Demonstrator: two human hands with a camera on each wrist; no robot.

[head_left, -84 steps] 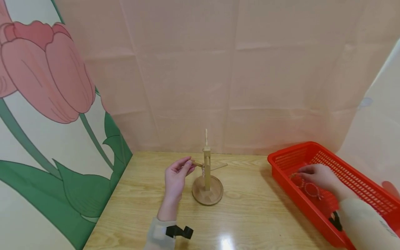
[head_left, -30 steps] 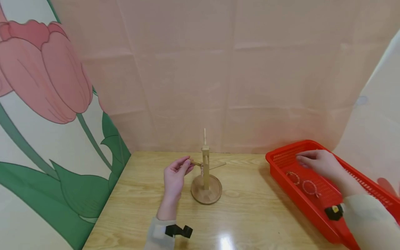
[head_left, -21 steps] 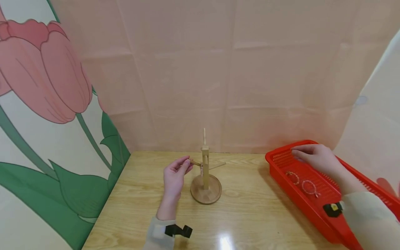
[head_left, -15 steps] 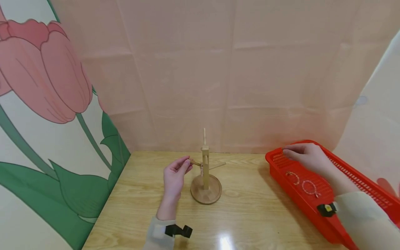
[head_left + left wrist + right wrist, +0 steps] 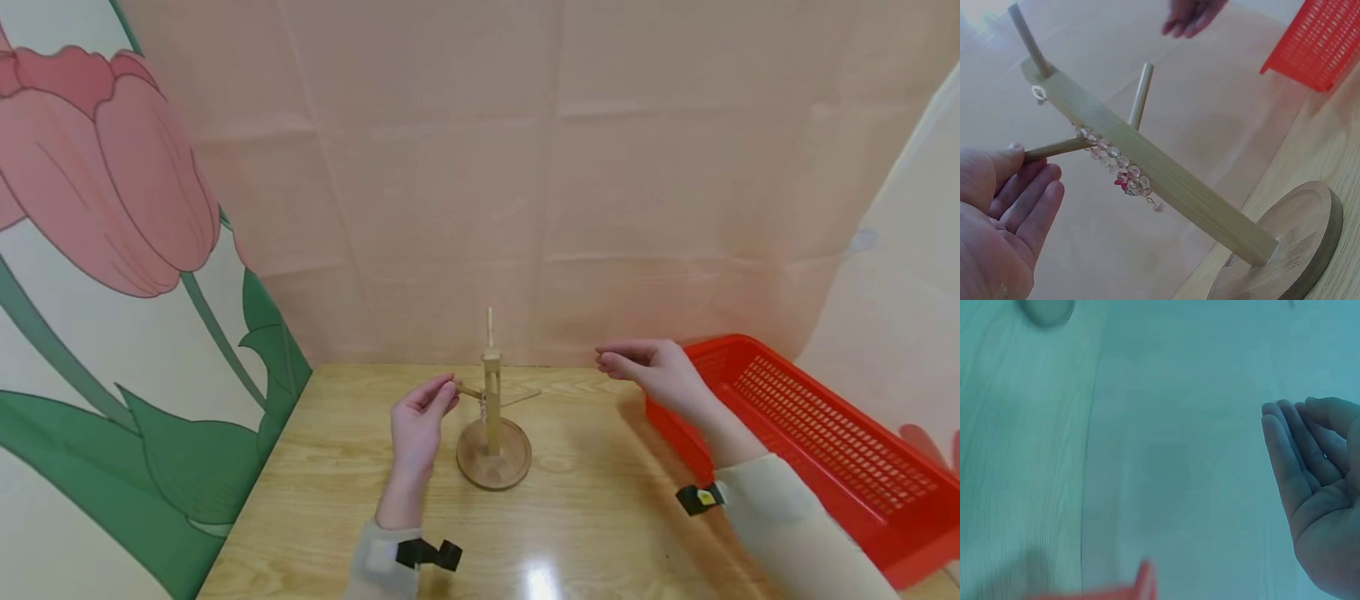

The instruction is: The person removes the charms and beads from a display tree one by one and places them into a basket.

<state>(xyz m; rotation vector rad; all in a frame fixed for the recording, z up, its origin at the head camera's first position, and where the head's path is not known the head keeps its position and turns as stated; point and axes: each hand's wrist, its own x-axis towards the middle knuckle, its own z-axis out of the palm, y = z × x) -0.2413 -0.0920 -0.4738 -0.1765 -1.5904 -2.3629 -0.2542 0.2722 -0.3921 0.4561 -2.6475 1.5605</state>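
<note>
The left hand (image 5: 417,427) sits just left of the wooden stand (image 5: 492,417), its thumb and fingertips (image 5: 1019,159) pinching the end of the stand's left peg (image 5: 1054,149); the other fingers lie loosely curled beneath; a beaded bracelet (image 5: 1119,167) of clear beads with a small red bit hangs on that peg, close against the upright post; the stand itself rests on its round base (image 5: 493,457) near the middle of the table (image 5: 337,467), towards the far edge. The right hand (image 5: 654,373) hovers in the air between the stand and the red basket (image 5: 817,450), palm downward, fingers straight and held close together, thumb tucked under; from the wrist view the fingers (image 5: 1285,456) lie side by side, lightly bent, with nothing seen in the palm. The basket stands at the right side of the table, slanting from far to near; a flower mural (image 5: 105,167) covers the left wall and a pink cloth (image 5: 525,167) hangs behind.
</note>
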